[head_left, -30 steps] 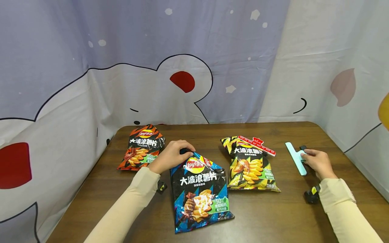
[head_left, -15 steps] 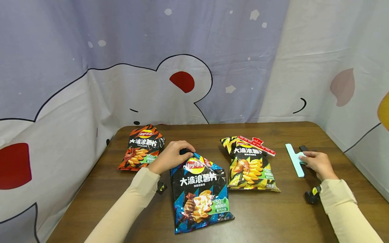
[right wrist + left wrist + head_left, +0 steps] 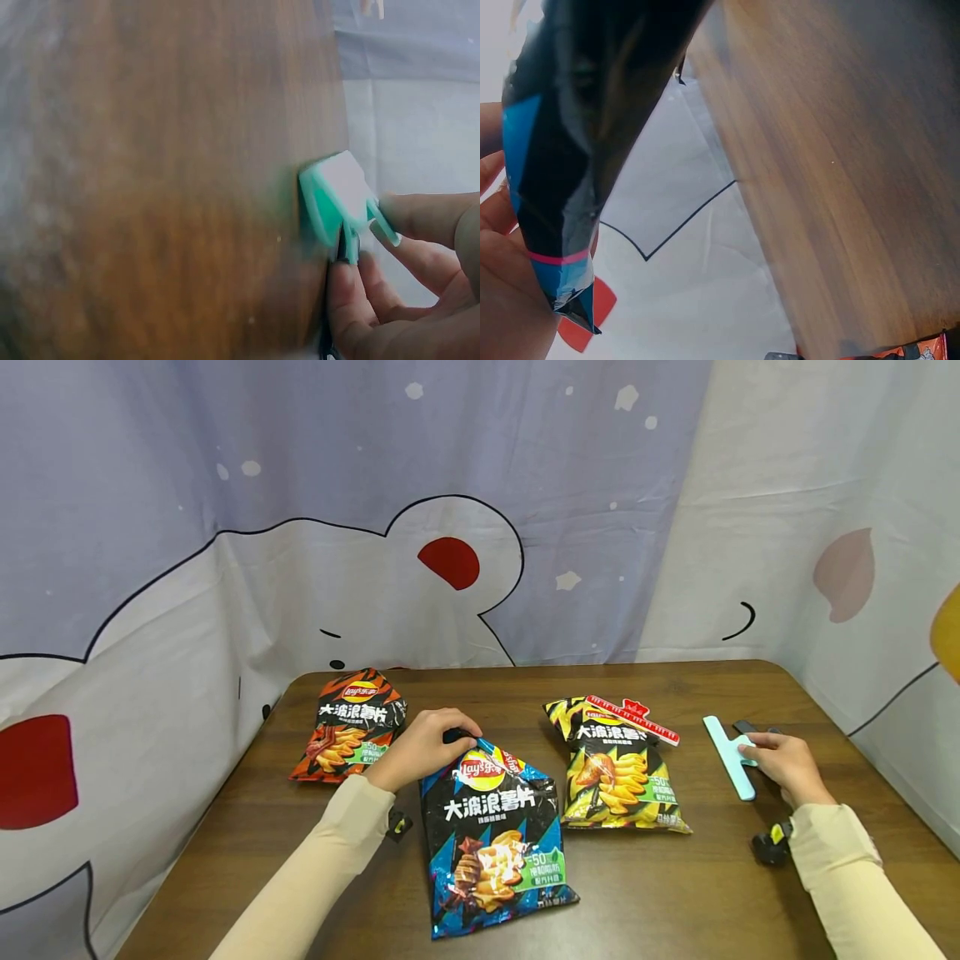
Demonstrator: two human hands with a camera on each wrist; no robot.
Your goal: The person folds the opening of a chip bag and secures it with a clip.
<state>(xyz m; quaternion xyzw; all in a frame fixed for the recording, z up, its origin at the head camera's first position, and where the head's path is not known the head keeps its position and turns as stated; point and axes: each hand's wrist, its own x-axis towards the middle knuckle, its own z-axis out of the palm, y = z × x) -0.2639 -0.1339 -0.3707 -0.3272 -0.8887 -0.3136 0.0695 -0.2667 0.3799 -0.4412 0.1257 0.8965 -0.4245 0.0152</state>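
Observation:
My left hand (image 3: 426, 745) grips the folded top corner of a blue and black chip bag (image 3: 491, 835) at the table's middle. In the left wrist view, the bag's dark side (image 3: 570, 165) runs down past the curled fingers. At the right, my right hand (image 3: 789, 766) pinches the handle of a mint-green bag clip (image 3: 726, 752) between thumb and fingers. The right wrist view shows the clip (image 3: 341, 191) end-on, close over the wood. A dark, narrow clip-like piece (image 3: 744, 727) lies just behind it, partly hidden by the hand.
A yellow and black chip bag (image 3: 622, 772) lies right of centre with a red bag clip (image 3: 652, 727) across its top. An orange and black chip bag (image 3: 348, 727) lies at the back left. A printed curtain (image 3: 600, 527) hangs behind the wooden table (image 3: 660, 893).
The mint-green clip has shifted slightly left and its angle has changed a little. More of the dark piece behind it shows. My left hand and the blue bag have stayed put.

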